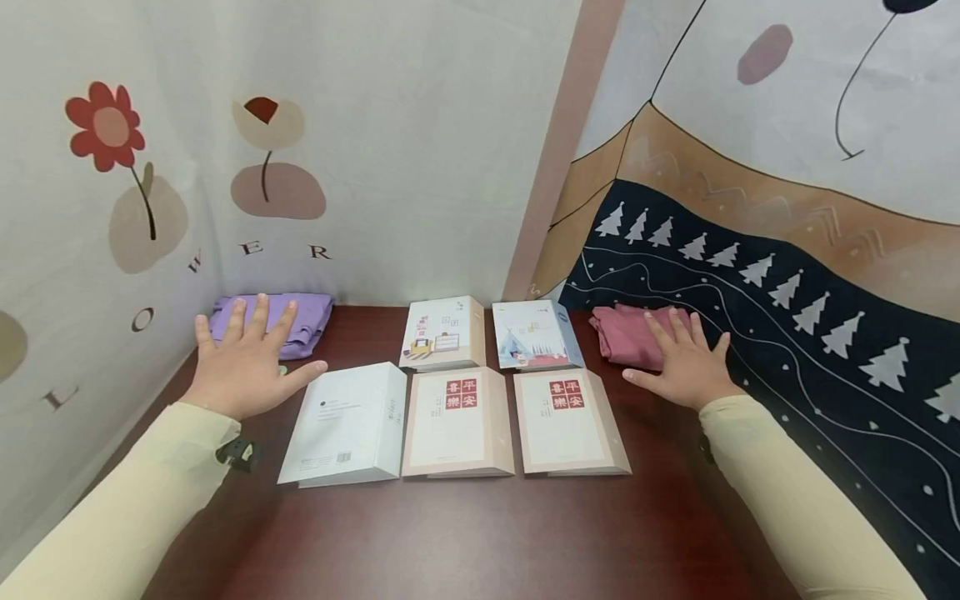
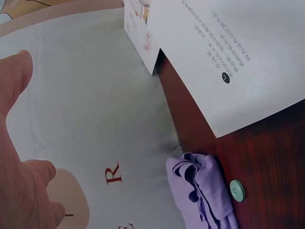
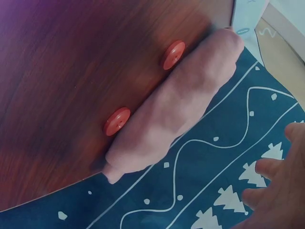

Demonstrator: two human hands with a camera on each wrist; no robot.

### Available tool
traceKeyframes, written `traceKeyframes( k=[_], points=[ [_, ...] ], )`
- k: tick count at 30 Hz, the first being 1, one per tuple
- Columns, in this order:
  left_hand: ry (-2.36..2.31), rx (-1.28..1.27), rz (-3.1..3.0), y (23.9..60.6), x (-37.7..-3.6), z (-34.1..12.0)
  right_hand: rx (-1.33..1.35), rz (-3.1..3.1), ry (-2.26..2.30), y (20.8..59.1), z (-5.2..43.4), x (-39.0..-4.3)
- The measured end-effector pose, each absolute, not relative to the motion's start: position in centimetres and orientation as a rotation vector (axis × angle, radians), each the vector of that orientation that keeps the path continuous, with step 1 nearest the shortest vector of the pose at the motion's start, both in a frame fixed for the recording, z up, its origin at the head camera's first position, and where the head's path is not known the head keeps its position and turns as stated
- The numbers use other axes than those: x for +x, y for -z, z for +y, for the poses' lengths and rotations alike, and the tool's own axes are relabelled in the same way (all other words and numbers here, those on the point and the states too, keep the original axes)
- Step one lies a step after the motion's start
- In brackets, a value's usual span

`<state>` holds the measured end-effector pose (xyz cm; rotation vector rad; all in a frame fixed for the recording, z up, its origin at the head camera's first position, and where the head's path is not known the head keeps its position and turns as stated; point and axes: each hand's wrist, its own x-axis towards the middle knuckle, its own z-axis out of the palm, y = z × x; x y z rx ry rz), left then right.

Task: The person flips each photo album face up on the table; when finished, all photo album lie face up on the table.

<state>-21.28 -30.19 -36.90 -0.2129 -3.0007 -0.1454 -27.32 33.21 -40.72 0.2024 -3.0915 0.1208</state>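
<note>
**Inspector:** What did each hand have to do with at the time of inspection?

**Assistant:** The left hand [image 1: 243, 362] hovered with its grip spread, holding nothing, just in front of the folded lilac cloth [image 1: 281, 321] at the back left of the dark red-brown wooden desk [image 1: 465, 533]. The right hand [image 1: 686, 367] was likewise spread, its fingers lying over the near edge of the folded dusty-pink cloth [image 1: 626, 333] at the back right; whether they pressed on it could not be told.

**Inspector:** Condition and handling of the cloths?

**Assistant:** Both appeared soft, light and limp. In my judgement they would sag if lifted by one corner, so a hold across the folded bundle, thumb under and fingers over, would serve best. The pink one was rolled thick against the dark tree-patterned wall hanging [image 3: 228, 157], with two flat red buttons [image 3: 117, 121] beside it. A pale green button [image 2: 237, 190] lay by the lilac one.

**Inspector:** Anything between them?

**Assistant:** Five books: a plain white one [image 1: 348, 421] nearest the left hand, two beige ones with red characters [image 1: 459, 421], and two illustrated ones behind [image 1: 444, 333].
</note>
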Motion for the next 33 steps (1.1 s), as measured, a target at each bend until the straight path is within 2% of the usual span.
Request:
traceKeyframes(
  k=[16,27,33],
  points=[
    [0.177,-0.283,-3.029,38.0,-22.3,-29.1,0.23,-3.07,-0.209,40.4,31.7,-27.8],
    [0.442,-0.428,-3.042,40.0,-23.8,-24.9,0.325,-3.081,-0.534,41.6,28.4,-29.1],
    [0.849,-0.421,-3.0,40.3,-24.5,-21.7,0.426,-3.022,-0.864,42.5,26.8,-30.2]
  ],
)
